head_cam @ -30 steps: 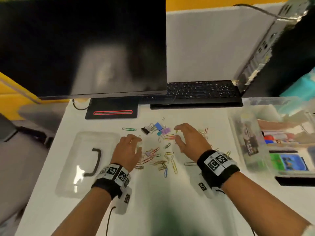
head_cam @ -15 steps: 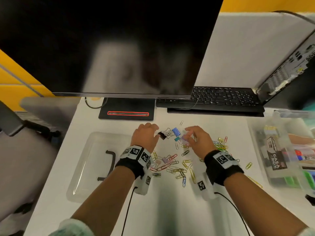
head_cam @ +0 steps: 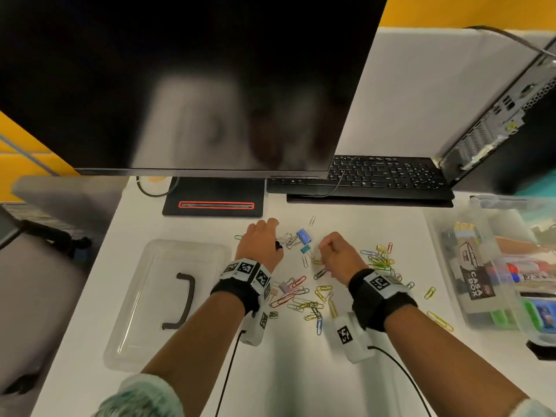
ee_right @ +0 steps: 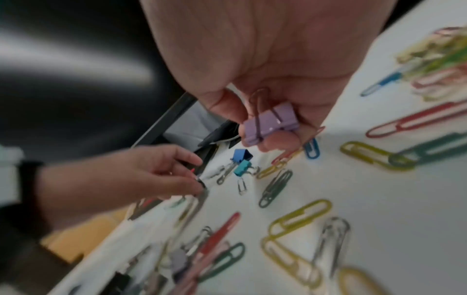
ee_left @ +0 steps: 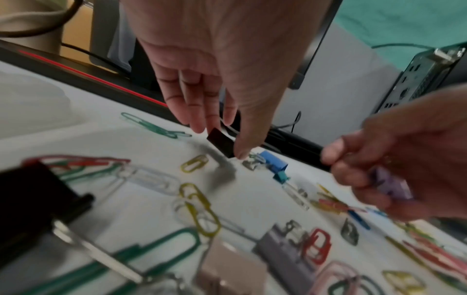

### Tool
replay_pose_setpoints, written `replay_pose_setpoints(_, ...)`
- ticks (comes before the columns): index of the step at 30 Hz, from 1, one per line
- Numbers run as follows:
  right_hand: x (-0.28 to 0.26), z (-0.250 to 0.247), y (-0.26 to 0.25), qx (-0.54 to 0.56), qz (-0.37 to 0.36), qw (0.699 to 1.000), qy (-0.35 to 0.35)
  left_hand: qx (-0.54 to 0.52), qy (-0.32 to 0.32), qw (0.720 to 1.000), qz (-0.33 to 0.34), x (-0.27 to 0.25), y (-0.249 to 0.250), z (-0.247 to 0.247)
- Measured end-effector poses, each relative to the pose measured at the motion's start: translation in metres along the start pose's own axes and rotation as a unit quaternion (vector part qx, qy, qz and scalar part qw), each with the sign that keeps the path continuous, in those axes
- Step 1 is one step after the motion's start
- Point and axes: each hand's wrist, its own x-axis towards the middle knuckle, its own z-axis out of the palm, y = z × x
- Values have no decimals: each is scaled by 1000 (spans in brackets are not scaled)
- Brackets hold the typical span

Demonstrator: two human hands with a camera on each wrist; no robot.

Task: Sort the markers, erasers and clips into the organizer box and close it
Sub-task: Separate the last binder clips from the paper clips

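Coloured paper clips [head_cam: 304,299] lie scattered over the white desk between my hands. My left hand [head_cam: 270,240] pinches a black binder clip [ee_left: 222,145] between thumb and fingers, just above the desk. My right hand [head_cam: 326,245] is curled round a purple binder clip [ee_right: 270,123] and holds it off the surface. A blue binder clip [head_cam: 303,235] and a small teal one [head_cam: 307,249] rest on the desk between the two hands. The clear organizer box [head_cam: 451,260] stands open at the right, with markers and other items inside.
The box's clear lid [head_cam: 144,296] with a black handle lies on the desk at the left. A monitor base [head_cam: 213,203] and a keyboard [head_cam: 376,176] sit behind the clips. More paper clips [head_cam: 380,260] are piled right of my right hand.
Both hands moved away from me to the binder clips at the far side of the pile. The left took up the black clip, the right the purple one.
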Motion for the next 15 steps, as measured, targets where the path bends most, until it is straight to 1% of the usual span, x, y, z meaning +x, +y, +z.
replay_pose_setpoints(2, 8, 5, -5, -82, -7, 997, -3, -57, 21, 998, -4, -8, -4, -4)
replay_pose_setpoints(5, 18, 16, -12, -182, 1, 983, -4, -131, 33, 991, 0, -25, -18, -11)
replay_pose_setpoints(7, 23, 22, -12, -210, -8, 978, 16, -185, 45, 982, 0, -35, -29, -15)
replay_pose_setpoints(9, 26, 25, -11, -198, -12, 980, 25, -237, 59, 970, -5, -44, -37, -20)
replay_pose_setpoints(11, 27, 24, -9, -164, -12, 986, 18, -272, 64, 960, -14, -50, -44, -25)
replay_pose_setpoints(13, 26, 22, -4, -91, -20, 995, 28, -301, 51, 952, -30, -53, -53, -27)
replay_pose_setpoints(15, 22, 18, 1, 25, -21, 999, 35, -321, 28, 946, -43, -54, -60, -28)
